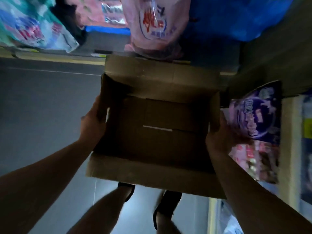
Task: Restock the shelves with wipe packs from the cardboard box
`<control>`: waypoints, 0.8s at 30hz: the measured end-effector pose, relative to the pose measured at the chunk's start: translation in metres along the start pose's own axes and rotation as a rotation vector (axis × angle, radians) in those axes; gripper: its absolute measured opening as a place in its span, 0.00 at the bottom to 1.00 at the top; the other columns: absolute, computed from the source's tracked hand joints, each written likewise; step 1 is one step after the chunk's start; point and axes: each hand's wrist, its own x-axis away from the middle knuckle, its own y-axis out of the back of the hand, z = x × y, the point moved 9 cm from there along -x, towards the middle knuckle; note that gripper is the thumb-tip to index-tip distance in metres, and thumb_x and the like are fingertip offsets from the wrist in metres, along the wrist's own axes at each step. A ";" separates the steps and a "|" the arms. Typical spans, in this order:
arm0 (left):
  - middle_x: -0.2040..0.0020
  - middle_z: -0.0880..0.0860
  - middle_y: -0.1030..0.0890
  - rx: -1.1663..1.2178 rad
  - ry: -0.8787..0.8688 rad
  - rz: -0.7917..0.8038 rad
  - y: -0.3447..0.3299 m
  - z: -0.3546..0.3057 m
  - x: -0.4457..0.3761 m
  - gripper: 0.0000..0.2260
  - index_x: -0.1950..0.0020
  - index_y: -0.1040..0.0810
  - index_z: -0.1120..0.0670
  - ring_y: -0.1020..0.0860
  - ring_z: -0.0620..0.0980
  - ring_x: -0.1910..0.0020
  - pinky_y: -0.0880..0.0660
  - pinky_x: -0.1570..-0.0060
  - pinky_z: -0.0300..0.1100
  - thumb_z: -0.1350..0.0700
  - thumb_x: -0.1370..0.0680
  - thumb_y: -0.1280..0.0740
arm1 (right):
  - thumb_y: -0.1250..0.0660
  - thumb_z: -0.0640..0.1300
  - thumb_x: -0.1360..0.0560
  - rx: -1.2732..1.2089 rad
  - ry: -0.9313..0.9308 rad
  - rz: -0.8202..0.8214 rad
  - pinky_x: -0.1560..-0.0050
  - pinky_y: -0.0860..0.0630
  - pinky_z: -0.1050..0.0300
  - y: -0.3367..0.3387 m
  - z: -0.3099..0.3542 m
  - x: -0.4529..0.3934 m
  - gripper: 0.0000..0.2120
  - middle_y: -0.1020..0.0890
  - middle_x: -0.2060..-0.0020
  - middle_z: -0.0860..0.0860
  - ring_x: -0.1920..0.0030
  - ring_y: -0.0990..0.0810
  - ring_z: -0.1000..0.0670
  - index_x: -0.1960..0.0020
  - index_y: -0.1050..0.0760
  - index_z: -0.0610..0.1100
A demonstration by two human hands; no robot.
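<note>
An open brown cardboard box hangs in front of me above the floor, and its inside looks bare. My left hand grips the box's left wall, fingers curled over the rim. On the opposite side, my right hand holds the right wall. A purple and dark blue wipe pack sits on the shelf just right of the box, with a pink pack below it. The picture is dim and blurred.
Pink bagged goods, a teal and white pack and blue bags line the far side. A shelf edge runs down the right. Grey floor lies to the left. My feet in dark shoes stand under the box.
</note>
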 end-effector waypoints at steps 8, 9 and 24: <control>0.59 0.51 0.22 0.021 -0.005 -0.043 -0.111 0.034 -0.072 0.32 0.25 0.50 0.34 0.23 0.49 0.69 0.27 0.72 0.40 0.61 0.20 0.41 | 0.37 0.40 0.21 -0.071 0.005 -0.113 0.38 0.32 0.46 -0.089 -0.027 -0.084 0.30 0.25 0.35 0.42 0.36 0.26 0.39 0.23 0.42 0.55; 0.61 0.50 0.23 0.027 -0.022 -0.052 -0.121 0.036 -0.077 0.32 0.25 0.50 0.35 0.24 0.48 0.70 0.30 0.74 0.38 0.62 0.20 0.41 | 0.38 0.40 0.21 -0.078 0.011 -0.125 0.38 0.31 0.46 -0.097 -0.029 -0.091 0.30 0.24 0.35 0.42 0.37 0.26 0.38 0.23 0.42 0.55; 0.42 0.47 0.23 0.027 -0.042 0.023 -0.122 0.023 -0.100 0.29 0.27 0.41 0.39 0.22 0.51 0.48 0.26 0.51 0.46 0.53 0.25 0.34 | 0.31 0.50 0.26 0.136 0.040 0.092 0.28 0.45 0.35 -0.116 -0.012 -0.116 0.42 0.46 0.24 0.40 0.26 0.46 0.33 0.21 0.53 0.50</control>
